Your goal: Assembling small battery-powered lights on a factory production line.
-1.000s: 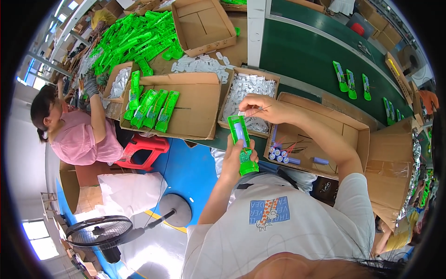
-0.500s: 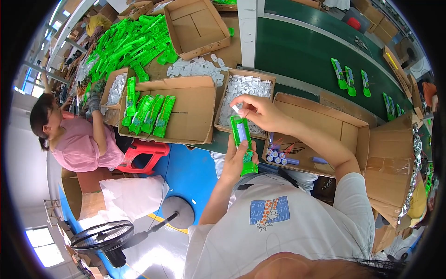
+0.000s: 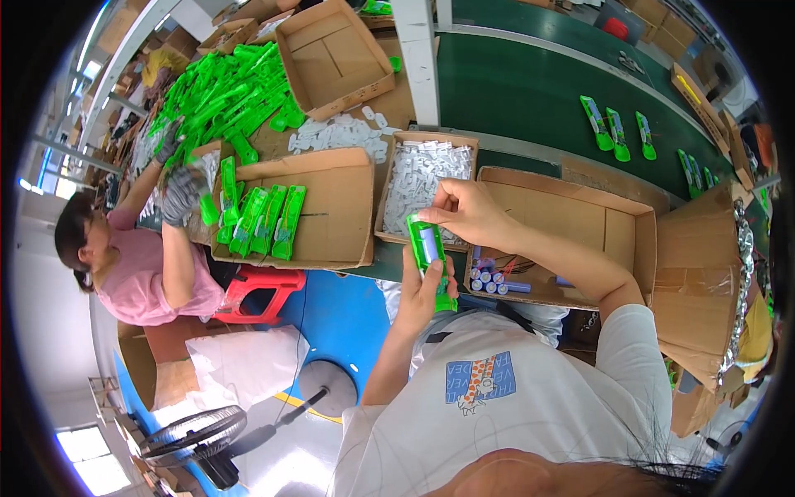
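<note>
My left hand [image 3: 416,288] is wrapped round a green plastic housing [image 3: 416,235], held upright in front of my shirt. A lilac cylindrical battery cell [image 3: 428,246] lies inside the housing. At the housing's upper end, my right hand [image 3: 465,209] pinches a small white plastic piece, now mostly hidden by the fingertips. Just beyond my hands stands a shallow cardboard box [image 3: 386,197] full of similar white pieces. Under my right forearm is a larger cardboard tray [image 3: 571,192], with several lilac cells [image 3: 490,283] and thin wires in its near left corner.
To the left, a cardboard tray [image 3: 335,255] holds several green housings [image 3: 267,217]. Behind it lie loose white pieces [image 3: 331,137] and a heap of green shells [image 3: 224,87]. A co-worker [image 3: 153,261] in pink works at the left. More housings [image 3: 617,132] rest on the green belt [image 3: 513,83].
My right hand has brought the white piece down onto the housing's upper end. The view has shifted slightly. The co-worker's gloved hands have moved at the heap.
</note>
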`<action>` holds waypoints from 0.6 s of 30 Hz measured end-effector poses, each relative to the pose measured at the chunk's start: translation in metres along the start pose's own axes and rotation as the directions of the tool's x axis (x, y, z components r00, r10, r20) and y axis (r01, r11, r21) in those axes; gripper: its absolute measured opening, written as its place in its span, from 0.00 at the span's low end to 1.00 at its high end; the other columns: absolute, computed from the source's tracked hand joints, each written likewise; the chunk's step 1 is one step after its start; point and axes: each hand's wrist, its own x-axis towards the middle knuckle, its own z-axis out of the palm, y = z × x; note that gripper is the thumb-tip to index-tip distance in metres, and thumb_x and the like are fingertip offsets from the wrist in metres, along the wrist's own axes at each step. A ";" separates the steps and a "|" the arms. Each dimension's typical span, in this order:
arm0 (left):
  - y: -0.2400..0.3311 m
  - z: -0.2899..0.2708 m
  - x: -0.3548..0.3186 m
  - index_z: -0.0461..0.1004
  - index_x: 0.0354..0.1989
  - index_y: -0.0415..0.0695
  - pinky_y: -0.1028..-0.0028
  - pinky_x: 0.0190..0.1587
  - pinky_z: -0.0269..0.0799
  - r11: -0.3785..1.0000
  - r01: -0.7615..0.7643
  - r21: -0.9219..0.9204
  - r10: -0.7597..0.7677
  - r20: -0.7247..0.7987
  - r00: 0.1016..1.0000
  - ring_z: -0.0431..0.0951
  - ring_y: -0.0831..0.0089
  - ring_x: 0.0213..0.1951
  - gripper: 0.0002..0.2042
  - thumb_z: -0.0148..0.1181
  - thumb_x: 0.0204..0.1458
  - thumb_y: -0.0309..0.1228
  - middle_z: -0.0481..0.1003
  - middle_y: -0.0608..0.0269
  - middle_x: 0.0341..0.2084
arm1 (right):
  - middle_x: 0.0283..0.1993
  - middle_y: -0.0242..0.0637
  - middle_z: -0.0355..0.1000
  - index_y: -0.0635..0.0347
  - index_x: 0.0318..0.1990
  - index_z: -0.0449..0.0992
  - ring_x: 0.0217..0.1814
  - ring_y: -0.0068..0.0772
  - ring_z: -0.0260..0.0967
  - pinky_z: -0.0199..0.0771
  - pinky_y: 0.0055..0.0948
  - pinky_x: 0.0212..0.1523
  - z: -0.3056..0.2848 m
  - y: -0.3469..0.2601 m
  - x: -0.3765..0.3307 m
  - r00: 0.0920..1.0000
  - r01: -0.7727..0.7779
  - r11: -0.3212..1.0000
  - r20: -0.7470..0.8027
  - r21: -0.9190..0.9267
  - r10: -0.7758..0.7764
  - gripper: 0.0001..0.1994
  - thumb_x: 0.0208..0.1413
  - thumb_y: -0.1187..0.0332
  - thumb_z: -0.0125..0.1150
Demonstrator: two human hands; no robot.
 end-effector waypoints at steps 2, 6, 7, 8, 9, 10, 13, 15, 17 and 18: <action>0.004 0.004 0.002 0.52 0.51 0.44 0.72 0.26 0.72 0.999 0.008 -0.038 -0.006 0.063 0.998 0.72 0.72 0.23 0.12 0.43 0.64 0.31 0.68 0.55 0.33 | 0.30 0.34 0.71 0.62 0.32 0.71 0.31 0.27 0.69 0.70 0.29 0.32 -0.006 0.000 -0.002 0.908 0.319 0.929 -0.220 -0.187 -0.356 0.13 0.50 0.65 0.69; 0.008 0.031 0.006 0.52 0.56 0.44 0.71 0.26 0.73 0.984 0.084 -0.158 -0.077 0.046 0.996 0.73 0.70 0.23 0.16 0.43 0.64 0.34 0.68 0.56 0.32 | 0.33 0.44 0.72 0.61 0.38 0.73 0.35 0.43 0.71 0.70 0.38 0.35 -0.023 -0.003 -0.011 0.918 0.396 0.896 0.068 -0.203 -0.390 0.08 0.58 0.65 0.58; 0.011 0.039 0.009 0.52 0.58 0.44 0.71 0.26 0.74 0.981 0.098 -0.171 -0.090 0.054 0.995 0.73 0.70 0.24 0.17 0.43 0.64 0.35 0.69 0.56 0.32 | 0.32 0.44 0.72 0.61 0.38 0.73 0.35 0.44 0.71 0.70 0.39 0.35 -0.031 0.004 -0.010 0.898 0.438 0.873 0.070 -0.212 -0.434 0.09 0.59 0.65 0.58; 0.004 0.034 0.012 0.46 0.65 0.46 0.66 0.34 0.78 0.986 0.138 -0.092 -0.128 0.111 0.986 0.76 0.63 0.33 0.25 0.45 0.63 0.37 0.69 0.52 0.41 | 0.34 0.44 0.73 0.60 0.39 0.74 0.35 0.45 0.72 0.70 0.39 0.36 -0.037 0.008 -0.011 0.894 0.446 0.866 0.065 -0.226 -0.444 0.08 0.59 0.65 0.57; 0.003 0.032 0.020 0.41 0.68 0.47 0.62 0.41 0.76 0.994 0.069 -0.088 -0.048 0.223 0.974 0.75 0.59 0.41 0.29 0.46 0.63 0.38 0.67 0.49 0.47 | 0.34 0.43 0.73 0.60 0.40 0.74 0.36 0.44 0.72 0.71 0.38 0.37 -0.050 0.010 -0.010 0.904 0.426 0.877 0.060 -0.222 -0.424 0.08 0.59 0.66 0.57; 0.003 0.028 0.028 0.37 0.70 0.48 0.57 0.48 0.75 0.996 -0.003 -0.094 0.033 0.325 0.945 0.73 0.55 0.50 0.32 0.47 0.63 0.39 0.66 0.47 0.53 | 0.35 0.42 0.74 0.60 0.40 0.74 0.37 0.43 0.73 0.72 0.36 0.39 -0.067 0.013 -0.006 0.912 0.409 0.887 0.059 -0.212 -0.406 0.07 0.59 0.67 0.56; 0.014 -0.066 0.068 0.56 0.62 0.38 0.61 0.55 0.71 0.921 -0.253 0.297 0.300 -0.124 0.946 0.69 0.55 0.57 0.25 0.52 0.60 0.36 0.64 0.47 0.59 | 0.34 0.41 0.76 0.55 0.37 0.77 0.36 0.44 0.76 0.76 0.35 0.36 -0.190 0.051 0.041 0.785 0.356 0.832 -0.346 -0.426 -0.514 0.05 0.55 0.72 0.55; 0.050 -0.136 0.083 0.61 0.57 0.36 0.60 0.48 0.73 0.661 -0.194 0.725 0.628 -0.394 0.671 0.75 0.56 0.45 0.21 0.53 0.58 0.32 0.68 0.45 0.52 | 0.37 0.44 0.77 0.49 0.37 0.78 0.39 0.47 0.76 0.76 0.42 0.37 -0.292 0.100 0.085 0.711 -0.019 0.694 -0.497 -0.719 -0.497 0.09 0.58 0.65 0.48; 0.069 -0.195 0.080 0.56 0.64 0.40 0.51 0.55 0.63 -0.137 0.342 0.930 0.783 -0.110 0.612 0.68 0.46 0.51 0.30 0.59 0.52 0.29 0.69 0.42 0.48 | 0.36 0.42 0.77 0.44 0.38 0.78 0.38 0.49 0.75 0.75 0.45 0.41 -0.360 0.157 0.118 0.737 -0.317 0.659 -0.615 -0.682 -0.281 0.10 0.58 0.60 0.49; 0.062 -0.215 0.081 0.59 0.62 0.39 0.49 0.55 0.59 -0.351 0.544 0.762 0.773 -0.092 0.628 0.66 0.43 0.50 0.30 0.61 0.50 0.31 0.69 0.42 0.44 | 0.34 0.42 0.77 0.43 0.41 0.79 0.38 0.49 0.75 0.75 0.43 0.43 -0.383 0.196 0.129 0.735 -0.401 0.616 -0.640 -0.678 -0.226 0.10 0.57 0.58 0.51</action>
